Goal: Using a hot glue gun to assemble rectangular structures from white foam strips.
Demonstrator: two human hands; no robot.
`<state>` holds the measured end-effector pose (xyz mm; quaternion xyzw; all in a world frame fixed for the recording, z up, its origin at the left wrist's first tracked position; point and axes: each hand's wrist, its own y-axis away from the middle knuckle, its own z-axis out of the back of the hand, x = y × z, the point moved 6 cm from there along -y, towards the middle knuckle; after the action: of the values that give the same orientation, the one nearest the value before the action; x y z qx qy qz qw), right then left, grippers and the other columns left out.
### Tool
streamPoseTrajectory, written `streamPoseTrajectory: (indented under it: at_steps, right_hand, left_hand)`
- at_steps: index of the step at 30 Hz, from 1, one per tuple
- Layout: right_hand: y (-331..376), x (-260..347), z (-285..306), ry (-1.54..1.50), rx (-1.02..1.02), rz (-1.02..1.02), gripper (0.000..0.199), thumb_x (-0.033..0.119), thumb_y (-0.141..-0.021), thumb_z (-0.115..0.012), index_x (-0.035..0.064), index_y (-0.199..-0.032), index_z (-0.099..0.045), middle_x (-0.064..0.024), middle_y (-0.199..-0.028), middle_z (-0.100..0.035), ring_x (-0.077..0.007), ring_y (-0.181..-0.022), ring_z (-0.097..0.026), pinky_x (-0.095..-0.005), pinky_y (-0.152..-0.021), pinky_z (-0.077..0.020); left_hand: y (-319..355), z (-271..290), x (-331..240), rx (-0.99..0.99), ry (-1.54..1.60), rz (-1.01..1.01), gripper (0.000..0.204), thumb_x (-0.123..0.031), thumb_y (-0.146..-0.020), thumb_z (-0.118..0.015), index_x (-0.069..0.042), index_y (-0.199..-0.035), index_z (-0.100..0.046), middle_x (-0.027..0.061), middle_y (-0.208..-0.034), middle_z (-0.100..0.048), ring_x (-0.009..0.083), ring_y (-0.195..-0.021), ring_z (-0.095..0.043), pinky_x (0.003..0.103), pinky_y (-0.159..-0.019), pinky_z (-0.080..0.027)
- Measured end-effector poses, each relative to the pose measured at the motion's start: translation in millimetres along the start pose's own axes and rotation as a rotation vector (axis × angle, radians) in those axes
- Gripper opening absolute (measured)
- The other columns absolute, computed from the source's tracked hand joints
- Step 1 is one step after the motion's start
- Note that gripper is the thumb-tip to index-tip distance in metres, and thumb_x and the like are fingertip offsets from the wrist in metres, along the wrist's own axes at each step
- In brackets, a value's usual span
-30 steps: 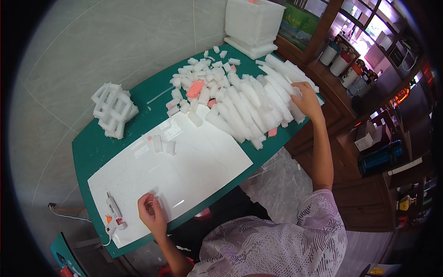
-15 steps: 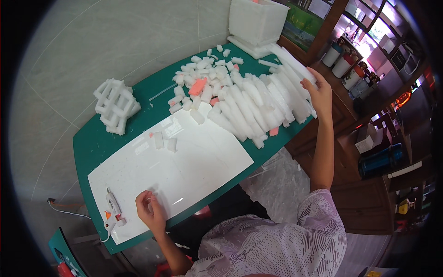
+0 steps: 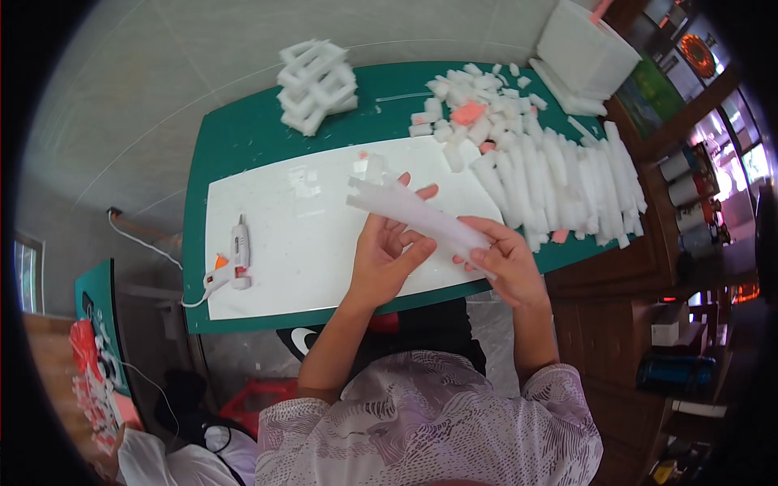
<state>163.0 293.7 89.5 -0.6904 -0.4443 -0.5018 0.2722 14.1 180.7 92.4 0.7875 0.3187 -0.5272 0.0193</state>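
My right hand [image 3: 512, 263] pinches the lower right end of a long white foam strip [image 3: 425, 217], held tilted above the white board [image 3: 300, 243]. Behind the strip's middle, my left hand [image 3: 389, 255] is open, fingers spread and thumb apart; whether it touches the strip I cannot tell. Just past the strip's far end lies a small white foam piece [image 3: 374, 168]. More long foam strips [image 3: 559, 186] are laid side by side to the right, beside a heap of short white foam pieces [image 3: 494, 101] with a pink piece [image 3: 468, 112] among them.
A white glue gun [image 3: 240, 251] rests at the board's left. On the green table [image 3: 235, 138] stands a white lattice foam block [image 3: 316, 87]. At the back right is a white foam box [image 3: 583, 53]. Another person [image 3: 174, 454] is at lower left, near a second green table [image 3: 101, 300].
My right hand has brought a foam strip from the right pile to over the board. My left hand has risen from the board's near edge to meet it. The view has turned left.
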Motion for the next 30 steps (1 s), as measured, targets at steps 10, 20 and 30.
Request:
streamPoseTrajectory:
  at_steps: [10, 20, 30]
  right_hand:
    - [-3, -29, -10, 0.068, -0.072, -0.03, 0.047, -0.007, -0.092, -0.064, -0.0052, -0.138, -0.054, -0.0144, -0.117, -0.065, -0.0189, -0.098, -0.071, -0.0258, -0.083, -0.0545]
    - [-2, -32, -13, 0.277, -0.074, 0.005, 0.048, -0.008, -0.087, -0.069, -0.0063, -0.134, -0.058, -0.0089, -0.101, -0.066, -0.0148, -0.088, -0.071, -0.0231, -0.078, -0.0554]
    - [-3, -35, -7, 0.25, -0.059, -0.003, 0.048, -0.007, -0.087, -0.07, -0.0062, -0.133, -0.059, -0.0082, -0.104, -0.068, -0.0116, -0.09, -0.067, -0.0235, -0.08, -0.0541]
  left_hand:
    - [18, 43, 0, -0.139, 0.008, -0.015, 0.071, 0.008, -0.084, -0.07, -0.002, -0.146, -0.036, 0.0252, -0.131, -0.061, 0.0237, -0.112, -0.064, 0.035, -0.088, -0.056]
    - [30, 66, -3, -0.112, -0.044, 0.02, 0.055, -0.003, -0.086, -0.076, -0.002, -0.133, -0.046, 0.0247, -0.122, -0.066, 0.0242, -0.101, -0.068, 0.034, -0.077, -0.06]
    - [32, 66, -3, -0.103, -0.055, -0.019, 0.053, -0.001, -0.079, -0.082, -0.001, -0.122, -0.053, 0.022, -0.117, -0.068, 0.0242, -0.097, -0.069, 0.035, -0.078, -0.061]
